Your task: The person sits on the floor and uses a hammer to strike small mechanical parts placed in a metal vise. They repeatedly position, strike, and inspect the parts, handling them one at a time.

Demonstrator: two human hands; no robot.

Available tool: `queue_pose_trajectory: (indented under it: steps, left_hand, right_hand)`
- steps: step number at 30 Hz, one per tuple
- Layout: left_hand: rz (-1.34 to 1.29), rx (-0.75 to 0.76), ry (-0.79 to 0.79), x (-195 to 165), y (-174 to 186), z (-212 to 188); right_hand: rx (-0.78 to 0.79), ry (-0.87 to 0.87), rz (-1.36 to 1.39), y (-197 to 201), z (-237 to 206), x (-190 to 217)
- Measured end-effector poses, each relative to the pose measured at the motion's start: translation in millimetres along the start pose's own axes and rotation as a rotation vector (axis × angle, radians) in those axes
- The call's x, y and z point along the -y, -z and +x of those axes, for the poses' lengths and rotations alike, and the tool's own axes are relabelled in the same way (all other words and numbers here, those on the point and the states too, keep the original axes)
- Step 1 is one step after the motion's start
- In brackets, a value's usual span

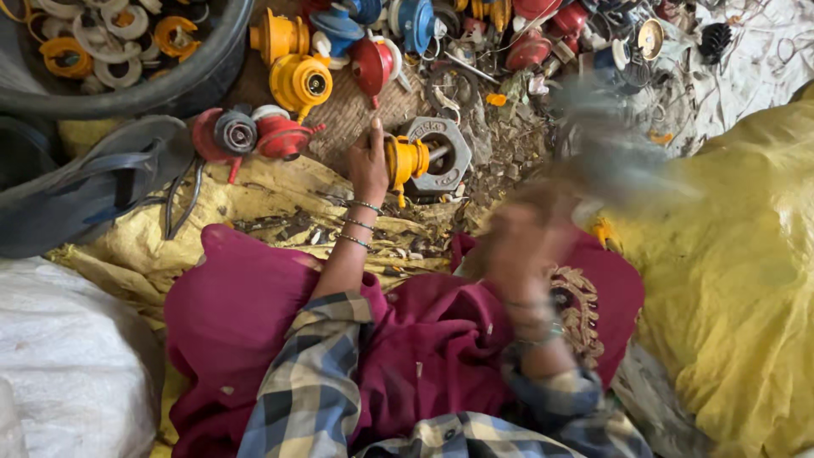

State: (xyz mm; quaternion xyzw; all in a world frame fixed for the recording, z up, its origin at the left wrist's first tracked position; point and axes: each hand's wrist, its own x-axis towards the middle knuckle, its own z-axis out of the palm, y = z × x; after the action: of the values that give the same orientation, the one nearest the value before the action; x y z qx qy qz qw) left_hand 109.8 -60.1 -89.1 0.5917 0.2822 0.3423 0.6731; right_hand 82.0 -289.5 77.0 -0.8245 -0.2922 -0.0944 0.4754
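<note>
So the left hand (367, 163) has its grip pinched round a yellow regulator-looking part (405, 161), holding it down against a grey hexagonal metal block (443, 149) on the ground, right in front of the person's knees. The right hand (519, 246) is pure blur, with a grey smear (619, 161) streaking up and away from it. Could be a tool, but I honestly can't tell what it is, or whether that grip is closed on anything.

My worry: those left fingers sit right beside the yellow part, so anything coming down fast and a bit off would catch them. The part is rounded too, so I'd guess it could roll or skid off the block and fly into the scrap.

The yellow part itself looks like a stubby painted metal body with a spindle poking out toward the block, scuffed and dirty. More of them, yellow (298, 80), red (280, 136) and blue (415, 21), are piled just beyond.
</note>
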Motion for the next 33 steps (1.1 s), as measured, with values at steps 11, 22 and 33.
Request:
queue_pose_trajectory:
  steps: [11, 22, 33]
  left_hand:
    - [0.058, -0.034, -0.063, -3, 6, -12]
    - [0.029, -0.065, -0.077, -3, 13, 3]
    - [0.216, -0.238, -0.002, -4, 17, 8]
  right_hand:
    - [0.053, -0.095, -0.212, 34, -17, 22]
    - [0.332, 0.054, -0.56, -41, -22, -52]
    - [0.266, -0.377, -0.093, 3, -21, -24]
